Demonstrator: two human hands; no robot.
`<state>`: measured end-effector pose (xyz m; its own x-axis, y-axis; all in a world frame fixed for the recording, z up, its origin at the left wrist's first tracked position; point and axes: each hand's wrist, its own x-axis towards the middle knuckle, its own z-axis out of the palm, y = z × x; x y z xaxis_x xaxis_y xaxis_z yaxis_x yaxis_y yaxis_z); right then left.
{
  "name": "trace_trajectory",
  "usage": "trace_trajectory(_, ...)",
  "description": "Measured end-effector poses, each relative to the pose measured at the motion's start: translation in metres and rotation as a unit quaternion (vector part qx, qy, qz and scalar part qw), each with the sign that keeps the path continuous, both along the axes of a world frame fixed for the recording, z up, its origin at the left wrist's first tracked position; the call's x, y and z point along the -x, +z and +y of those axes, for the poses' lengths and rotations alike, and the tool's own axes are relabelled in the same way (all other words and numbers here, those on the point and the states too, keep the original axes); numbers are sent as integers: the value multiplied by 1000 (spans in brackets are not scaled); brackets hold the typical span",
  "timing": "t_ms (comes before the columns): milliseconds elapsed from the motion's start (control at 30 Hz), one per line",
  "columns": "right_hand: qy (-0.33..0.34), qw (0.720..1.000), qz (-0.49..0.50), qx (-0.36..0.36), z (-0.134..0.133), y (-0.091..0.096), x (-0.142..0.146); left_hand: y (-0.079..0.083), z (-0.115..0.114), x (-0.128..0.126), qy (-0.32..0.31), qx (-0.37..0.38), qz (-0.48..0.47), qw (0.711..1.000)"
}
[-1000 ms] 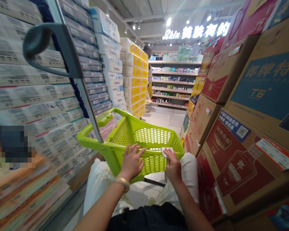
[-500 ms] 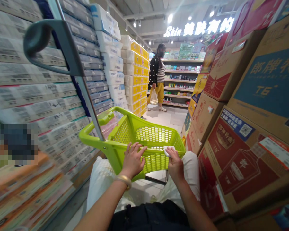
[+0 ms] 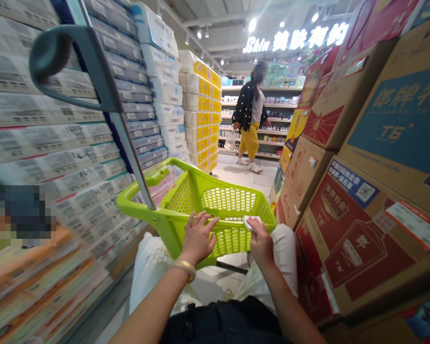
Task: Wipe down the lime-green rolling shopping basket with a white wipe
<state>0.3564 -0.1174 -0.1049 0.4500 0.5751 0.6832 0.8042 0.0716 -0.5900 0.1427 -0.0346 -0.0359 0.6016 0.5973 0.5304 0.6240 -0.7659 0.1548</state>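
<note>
Between my knees stands a lime-green rolling shopping basket (image 3: 232,241) with perforated walls, tilted a little toward me. My left hand (image 3: 198,239) lies on its near rim, fingers spread and stretched over the edge, a gold bangle (image 3: 184,269) at the wrist. Farther right along that rim, my right hand (image 3: 261,241) presses a folded white cloth or tissue (image 3: 250,222) against the edge under its fingertips. A metal pull rod with a grey handle (image 3: 105,71) rises from the basket's left end. The part of the basket's floor behind the near wall is hidden.
Stacked tissue packs (image 3: 200,110) line the left side. Liquor cartons (image 3: 361,239) stand close on my right. Ahead, a person (image 3: 250,110) carrying a plastic bag walks on the tiled floor (image 3: 227,165) before cosmetics shelves (image 3: 279,107). Blurred orange packs (image 3: 32,282) lie at lower left.
The person ahead has walked to the right and the legs are now apart. My right hand and the white cloth have shifted very slightly; my left hand stays on the rim.
</note>
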Motion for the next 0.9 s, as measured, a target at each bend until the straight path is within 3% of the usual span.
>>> trace_trajectory(133, 33, 999, -15, 9, 0, 1, 1, 1, 0, 2, -6, 0, 6, 1000)
trace_trajectory(333, -53, 999, 13, 1, -14, 4, -31, 0, 0, 1, 0, 9, 1, 1000)
trace_trajectory(567, 11, 1000, -20, 15, 3, 2, 3, 2, 1, 0, -4, 7, 5, 1000)
trace_trajectory(800, -69, 998, -7, 11, -15, 2, -40, 0, 2, -1, -8, 10, 2, 1000)
trace_trajectory(900, -83, 996, -11, 13, -16, 1, -43, -1, 3, -1, -6, 5, 2, 1000)
